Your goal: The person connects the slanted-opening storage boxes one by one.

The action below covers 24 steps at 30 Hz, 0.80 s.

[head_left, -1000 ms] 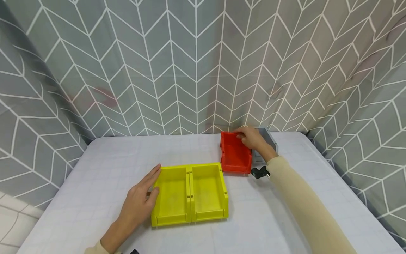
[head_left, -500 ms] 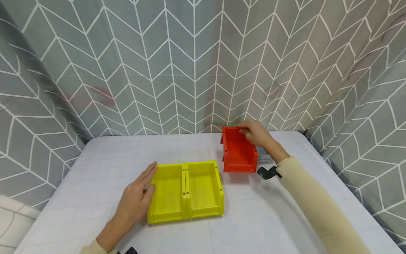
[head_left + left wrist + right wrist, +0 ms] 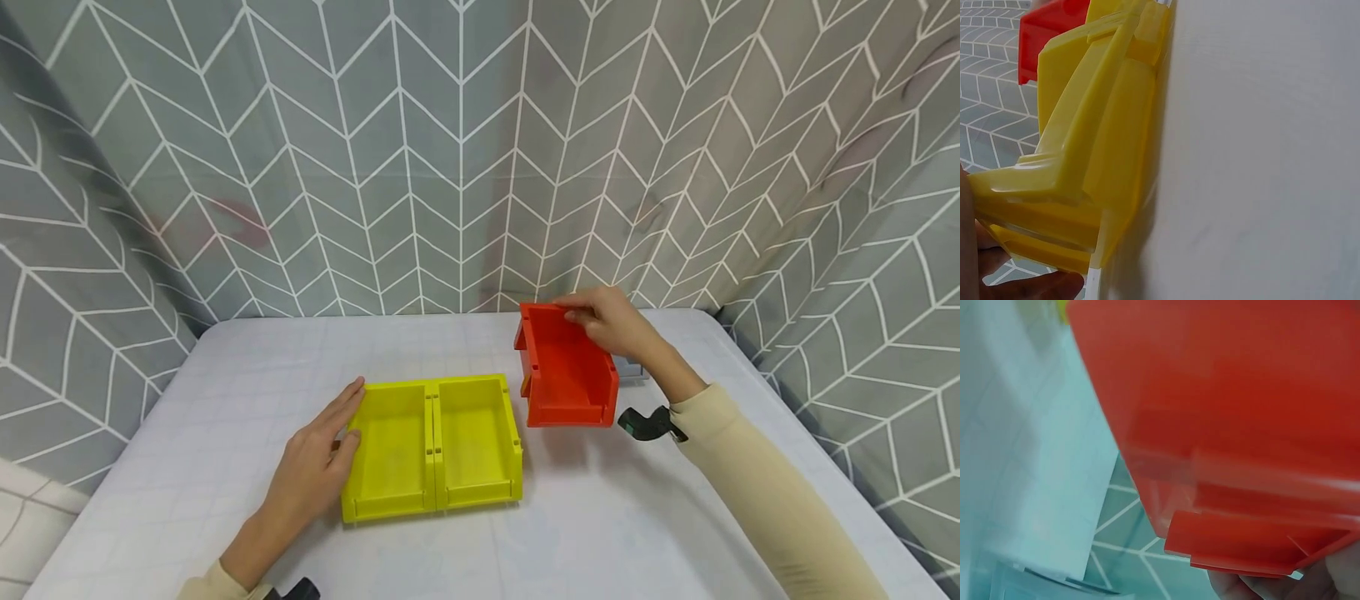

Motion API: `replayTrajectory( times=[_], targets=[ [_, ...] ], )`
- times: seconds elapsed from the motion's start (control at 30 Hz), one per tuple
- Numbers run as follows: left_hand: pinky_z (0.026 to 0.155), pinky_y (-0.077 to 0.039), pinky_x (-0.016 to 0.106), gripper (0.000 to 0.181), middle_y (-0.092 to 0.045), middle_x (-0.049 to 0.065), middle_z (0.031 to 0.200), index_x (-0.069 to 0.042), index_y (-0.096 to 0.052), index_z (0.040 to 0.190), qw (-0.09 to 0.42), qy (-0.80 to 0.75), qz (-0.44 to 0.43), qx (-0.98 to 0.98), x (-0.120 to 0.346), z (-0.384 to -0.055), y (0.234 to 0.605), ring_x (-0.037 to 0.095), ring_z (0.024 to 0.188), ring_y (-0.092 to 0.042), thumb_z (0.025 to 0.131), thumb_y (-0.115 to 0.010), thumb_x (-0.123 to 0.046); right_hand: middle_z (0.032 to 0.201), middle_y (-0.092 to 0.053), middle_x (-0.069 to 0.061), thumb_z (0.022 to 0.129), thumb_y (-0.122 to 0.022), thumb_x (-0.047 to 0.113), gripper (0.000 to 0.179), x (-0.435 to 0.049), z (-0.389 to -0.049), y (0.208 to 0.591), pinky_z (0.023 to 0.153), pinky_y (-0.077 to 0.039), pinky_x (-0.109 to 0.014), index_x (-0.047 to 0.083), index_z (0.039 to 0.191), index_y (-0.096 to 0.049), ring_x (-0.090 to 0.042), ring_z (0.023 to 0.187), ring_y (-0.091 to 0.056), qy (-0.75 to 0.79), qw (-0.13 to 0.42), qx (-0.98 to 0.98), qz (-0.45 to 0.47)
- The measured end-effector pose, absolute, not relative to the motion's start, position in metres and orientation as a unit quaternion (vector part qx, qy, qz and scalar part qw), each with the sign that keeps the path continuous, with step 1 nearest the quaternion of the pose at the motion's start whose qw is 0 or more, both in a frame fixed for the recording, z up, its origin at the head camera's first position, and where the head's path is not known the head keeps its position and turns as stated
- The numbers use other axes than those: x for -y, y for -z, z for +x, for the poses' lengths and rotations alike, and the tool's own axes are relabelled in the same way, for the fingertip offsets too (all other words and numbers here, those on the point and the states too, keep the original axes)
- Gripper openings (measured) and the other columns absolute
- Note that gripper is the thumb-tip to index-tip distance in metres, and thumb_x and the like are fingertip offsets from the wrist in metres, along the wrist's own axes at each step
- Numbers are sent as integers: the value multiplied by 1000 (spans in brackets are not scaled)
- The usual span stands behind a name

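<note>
Two yellow storage bins [image 3: 390, 446] [image 3: 476, 437] stand side by side on the table, their long walls meeting. My left hand [image 3: 311, 462] rests against the outer wall of the left one, fingers fairly straight along its edge; the left wrist view shows fingertips [image 3: 1041, 287] beside the yellow plastic. Farther right, a red storage bin [image 3: 570, 371] hangs tilted just over the table, a shadow below it. My right hand [image 3: 611, 321] grips its back rim at the right corner. In the right wrist view the red bin [image 3: 1229, 394] hides most of that hand.
Behind the red bin, a grey storage bin [image 3: 632, 368] is mostly hidden; part of this grey bin [image 3: 1041, 587] shows low in the right wrist view. A white cloth covers the table [image 3: 420, 346]. Patterned grey curtains [image 3: 435, 167] stand at the back and sides.
My right hand has lifted the red bin off its place beside the grey bin and brought it slightly nearer and right, covering more of the grey one. The left hand stays at the yellow bin.
</note>
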<state>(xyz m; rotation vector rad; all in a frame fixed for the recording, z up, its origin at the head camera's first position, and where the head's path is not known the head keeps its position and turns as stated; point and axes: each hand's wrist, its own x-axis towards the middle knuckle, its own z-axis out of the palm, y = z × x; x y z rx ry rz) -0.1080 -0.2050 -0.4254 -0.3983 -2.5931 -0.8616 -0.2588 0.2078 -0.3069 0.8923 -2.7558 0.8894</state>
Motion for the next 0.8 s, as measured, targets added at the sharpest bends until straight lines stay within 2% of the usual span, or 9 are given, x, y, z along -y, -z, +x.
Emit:
replayTrajectory(
  times=[0.2,0.47,0.8],
  targets=[
    [92,-57,47,53,-42,6,162,1,-49,153,178,306,-141,924,206,-108,424,33,140,-49,100,-57,-3,106,-74,-15,99,-58,-10,32,-205,-247,304,75,-63,-46,-1,125,-74,-32,87,-69,-306,66,896,313],
    [88,-60,43,52,-41,6,163,2,-49,152,182,300,-147,925,207,-108,425,31,138,-52,101,-56,-4,106,-74,-14,98,-59,-10,33,-207,-236,300,74,-63,-44,-1,127,-74,-29,85,-68,-307,71,895,317],
    [93,-57,47,53,-41,5,163,0,-49,153,176,294,-152,927,208,-107,423,32,140,-50,101,-57,-5,101,-74,-10,96,-61,-11,32,-207,-229,309,72,-61,-40,0,123,-76,-26,83,-66,-285,73,900,321]
  ],
)
